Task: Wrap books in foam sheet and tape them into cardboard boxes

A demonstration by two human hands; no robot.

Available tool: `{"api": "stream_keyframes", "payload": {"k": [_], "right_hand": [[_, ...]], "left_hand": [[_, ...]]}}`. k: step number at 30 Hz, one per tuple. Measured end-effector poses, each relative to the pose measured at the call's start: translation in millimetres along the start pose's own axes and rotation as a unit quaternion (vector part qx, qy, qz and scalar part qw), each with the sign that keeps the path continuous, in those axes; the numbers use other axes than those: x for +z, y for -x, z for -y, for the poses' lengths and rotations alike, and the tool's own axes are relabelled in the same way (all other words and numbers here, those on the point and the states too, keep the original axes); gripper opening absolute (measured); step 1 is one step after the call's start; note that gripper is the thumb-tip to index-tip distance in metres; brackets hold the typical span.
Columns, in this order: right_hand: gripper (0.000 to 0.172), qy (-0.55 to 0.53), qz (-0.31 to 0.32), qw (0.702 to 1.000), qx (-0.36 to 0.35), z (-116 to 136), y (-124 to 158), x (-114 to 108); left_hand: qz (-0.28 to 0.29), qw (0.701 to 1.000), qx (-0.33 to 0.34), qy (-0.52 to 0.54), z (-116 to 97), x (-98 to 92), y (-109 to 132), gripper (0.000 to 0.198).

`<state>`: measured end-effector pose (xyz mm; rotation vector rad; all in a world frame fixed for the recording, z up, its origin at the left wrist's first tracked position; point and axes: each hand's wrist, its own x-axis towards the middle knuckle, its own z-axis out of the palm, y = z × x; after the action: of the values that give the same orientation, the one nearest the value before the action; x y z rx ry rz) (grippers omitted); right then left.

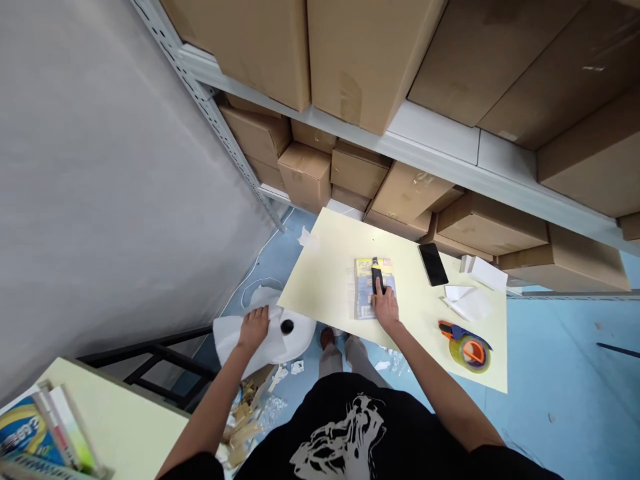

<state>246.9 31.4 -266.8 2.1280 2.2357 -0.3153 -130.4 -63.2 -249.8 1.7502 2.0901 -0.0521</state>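
Observation:
My right hand (385,308) is closed around a black and yellow utility knife (377,275), its front end pointing away from me. Under the knife lies a flat, plastic-covered package (365,293), yellow along the top and bluish below, with a barcode near its lower edge. It rests on the pale yellow table (325,267). To the left, below table height, my left hand (255,327) has its fingers curled over a white packing wrap sheet (227,337). The sheet comes off a wide roll (303,333) with a dark core hole. The fingertips' exact grip is hard to see.
A phone (433,264), white boxes (484,272), folded white paper (465,302) and a tape dispenser (469,352) lie on the table's right. Shelves of cardboard boxes (306,175) stand behind. Scraps (245,413) litter the floor; a second table (125,417) is at lower left.

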Motion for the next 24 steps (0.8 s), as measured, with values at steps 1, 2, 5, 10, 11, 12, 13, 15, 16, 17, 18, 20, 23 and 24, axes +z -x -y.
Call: {"api": "stream_keyframes", "payload": {"k": [1,2,5,10,11,12,13,15,16,17,18,20,23,24], "right_hand": [[0.054,-0.008,-0.004,1.0,0.0,-1.2,-0.3,-0.3],[0.054,-0.018,-0.009,1.0,0.002,-2.4,-0.3,-0.6],[0.052,-0.052,-0.036,0.998,0.02,-7.8,2.2,-1.4],[0.053,-0.134,-0.09,0.984,0.078,-18.3,13.6,0.9],[0.053,-0.152,-0.098,0.98,0.087,-18.8,15.7,2.3],[0.053,-0.17,-0.103,0.976,0.092,-18.3,17.3,3.9],[0.053,-0.188,-0.107,0.972,0.095,-16.5,18.1,5.6],[0.053,-0.22,-0.111,0.965,0.094,-9.4,16.6,9.2],[0.053,-0.234,-0.113,0.961,0.092,-4.2,14.0,10.8],[0.053,-0.248,-0.115,0.958,0.091,1.8,10.0,12.1],[0.054,-0.261,-0.116,0.954,0.089,8.6,4.6,13.0],[0.054,-0.283,-0.118,0.948,0.083,23.5,-10.3,13.8],[0.055,-0.307,-0.115,0.942,0.071,46.0,-39.6,12.9],[0.055,-0.312,-0.112,0.941,0.067,52.8,-50.1,12.3]], "left_hand": [[-0.027,0.999,-0.008,0.015,-10.7,5.7,0.8,0.043],[-0.053,0.998,-0.013,0.032,-26.4,11.9,-0.8,0.047],[-0.101,0.99,0.002,0.094,-96.4,34.7,-15.8,0.05],[-0.103,0.978,-0.001,0.183,-221.3,74.9,-48.2,0.031],[-0.102,0.976,-0.012,0.194,-237.2,79.6,-53.2,0.028],[-0.101,0.974,-0.024,0.202,-248.9,82.5,-57.5,0.026],[-0.101,0.972,-0.034,0.208,-256.6,83.5,-61.3,0.025],[-0.106,0.969,-0.049,0.217,-262.0,80.6,-68.6,0.027],[-0.11,0.968,-0.054,0.221,-261.2,77.0,-73.1,0.029],[-0.113,0.967,-0.057,0.223,-259.1,72.4,-78.8,0.031],[-0.117,0.966,-0.058,0.225,-256.3,66.9,-86.1,0.033],[-0.125,0.965,-0.056,0.225,-250.4,54.3,-105.4,0.035],[-0.14,0.964,-0.054,0.218,-242.8,35.1,-141.2,0.036],[-0.144,0.964,-0.053,0.215,-240.5,29.5,-152.9,0.037]]}}
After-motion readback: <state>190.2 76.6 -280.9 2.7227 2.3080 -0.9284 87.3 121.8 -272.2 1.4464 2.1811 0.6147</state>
